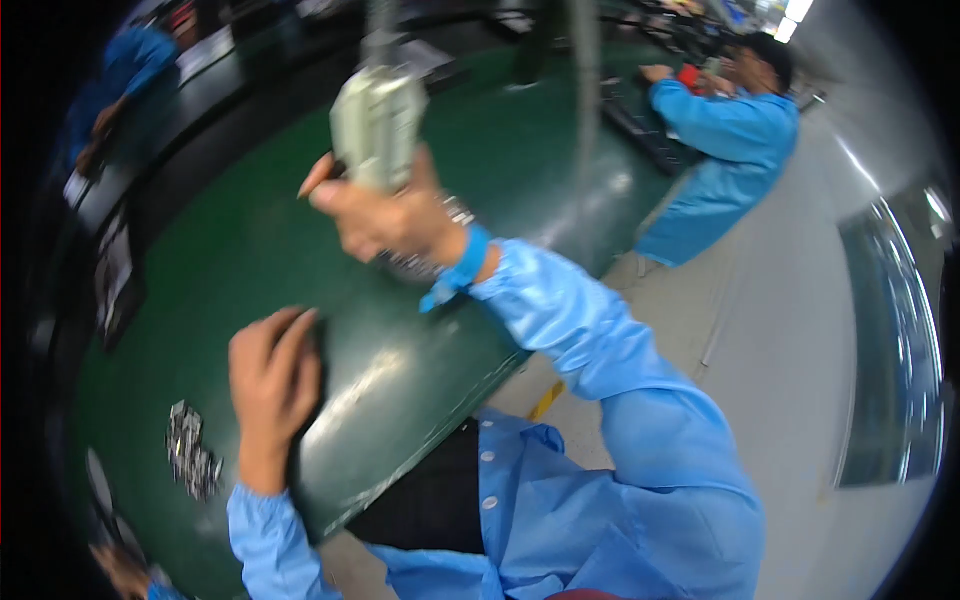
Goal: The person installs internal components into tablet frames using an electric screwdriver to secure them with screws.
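Observation:
My right hand (395, 215) is raised over the green table (215, 260), its fingers wrapped round a pale green, blocky handheld tool (377, 125). Motion blurs the tool, so its exact kind does not show. A grey cord or rod (381, 40) runs up from its top end. Round my right wrist are a blue strap (468, 262) and a metal band. Lower on the left, my left hand (270, 375) is at the tabletop with fingers loosely bent and a gap beside the thumb; I see nothing in it. Left of it lies a pile of small metal parts (192, 450).
A co-worker in blue (725, 150) is at the table's far right, beside a dark tray (640, 125). Another person (130, 75) shows at upper left. A blurred grey pole (586, 90) rises beyond my right hand. The table's near edge (430, 440) slants past my body.

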Demonstrator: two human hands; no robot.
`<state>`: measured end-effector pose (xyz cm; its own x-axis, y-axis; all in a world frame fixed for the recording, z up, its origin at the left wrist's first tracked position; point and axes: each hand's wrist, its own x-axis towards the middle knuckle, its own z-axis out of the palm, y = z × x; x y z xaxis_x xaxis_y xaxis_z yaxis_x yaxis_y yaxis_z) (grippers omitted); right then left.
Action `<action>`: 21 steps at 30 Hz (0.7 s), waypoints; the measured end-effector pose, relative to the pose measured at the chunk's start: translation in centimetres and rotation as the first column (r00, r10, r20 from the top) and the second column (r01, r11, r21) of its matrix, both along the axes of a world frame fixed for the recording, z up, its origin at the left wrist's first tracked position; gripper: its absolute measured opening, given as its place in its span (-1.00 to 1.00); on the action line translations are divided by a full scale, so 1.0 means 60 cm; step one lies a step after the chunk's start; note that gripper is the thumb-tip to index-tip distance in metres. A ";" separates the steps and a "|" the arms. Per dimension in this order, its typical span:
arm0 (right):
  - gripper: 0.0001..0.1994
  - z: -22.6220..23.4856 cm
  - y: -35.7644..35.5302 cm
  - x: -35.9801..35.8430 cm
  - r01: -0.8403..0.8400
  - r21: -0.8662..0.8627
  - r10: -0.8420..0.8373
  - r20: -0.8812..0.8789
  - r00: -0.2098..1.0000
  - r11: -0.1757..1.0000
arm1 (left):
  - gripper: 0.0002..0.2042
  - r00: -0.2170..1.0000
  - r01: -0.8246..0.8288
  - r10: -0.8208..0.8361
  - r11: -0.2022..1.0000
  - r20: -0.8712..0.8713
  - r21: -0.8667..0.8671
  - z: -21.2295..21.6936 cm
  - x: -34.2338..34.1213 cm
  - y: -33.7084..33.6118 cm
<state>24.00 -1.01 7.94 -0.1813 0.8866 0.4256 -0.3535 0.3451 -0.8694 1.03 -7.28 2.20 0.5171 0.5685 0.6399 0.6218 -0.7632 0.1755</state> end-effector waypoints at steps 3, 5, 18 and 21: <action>-0.90 0.004 -0.007 0.017 0.059 0.036 -0.061 0.054 0.997 0.998 | -0.58 0.986 0.142 -0.147 0.988 -0.075 -0.067 -0.007 0.060 0.007; -0.89 0.005 -0.002 0.009 0.030 0.039 -0.032 0.066 0.997 0.999 | -0.53 0.981 0.144 -0.157 0.982 -0.113 -0.119 -0.005 0.075 0.011; -0.90 0.033 -0.013 -0.127 -0.138 -0.028 0.141 0.116 0.983 0.990 | -0.51 0.975 0.191 -0.199 0.977 -0.096 -0.090 -0.033 0.128 -0.002; -0.86 0.036 -0.016 -0.126 -0.110 0.025 0.103 0.186 0.977 0.994 | -0.47 0.979 0.191 -0.197 0.977 -0.059 -0.093 -0.029 0.130 -0.003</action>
